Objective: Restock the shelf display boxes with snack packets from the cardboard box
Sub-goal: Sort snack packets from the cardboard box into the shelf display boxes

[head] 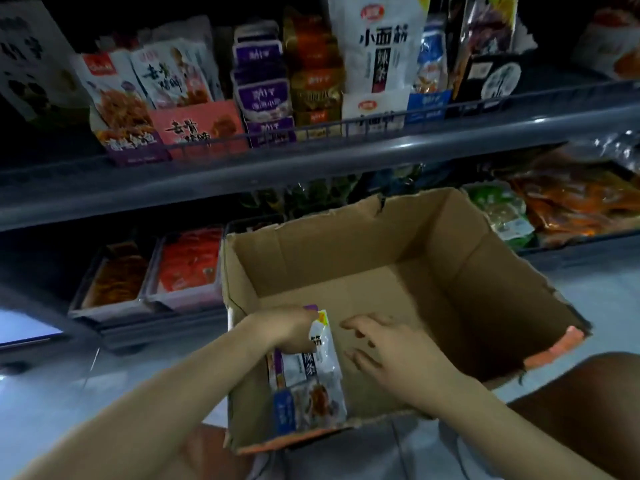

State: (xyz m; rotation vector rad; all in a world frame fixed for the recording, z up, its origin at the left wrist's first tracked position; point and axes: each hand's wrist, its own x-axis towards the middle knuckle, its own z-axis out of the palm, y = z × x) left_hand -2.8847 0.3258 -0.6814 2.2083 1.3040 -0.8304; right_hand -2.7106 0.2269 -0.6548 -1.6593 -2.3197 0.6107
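The scene is dim, and the upper left corner and the far right end of the shelves fade into shadow, so the packs there are hard to read. The left hand [294,329] is partly hidden behind the packets it holds, and its fingertips cannot be seen. The near wall of the cardboard box [467,289] cuts off the lower ends of those packets.

The box sits open on the floor below the shelf front, its floor bare apart from a small bunch of snack packets [311,375] at the near left corner: a white one in front, with what seems to be a purple-edged one behind it. On the upper shelf [311,150] display boxes stand in a row, among them a pink display box [197,128], a stack of purple packs [265,95] and a tall white bag [379,43]. On the lower shelf, clear trays [152,271] hold red and orange packs, and green and orange packs lie to the right.

The left forearm reaches in over the box's near left corner, and the hand grips the packets near their upper end, fingers curled round them. The right hand [391,351] hovers inside the box just beside the packets, fingers spread and relaxed, holding nothing.
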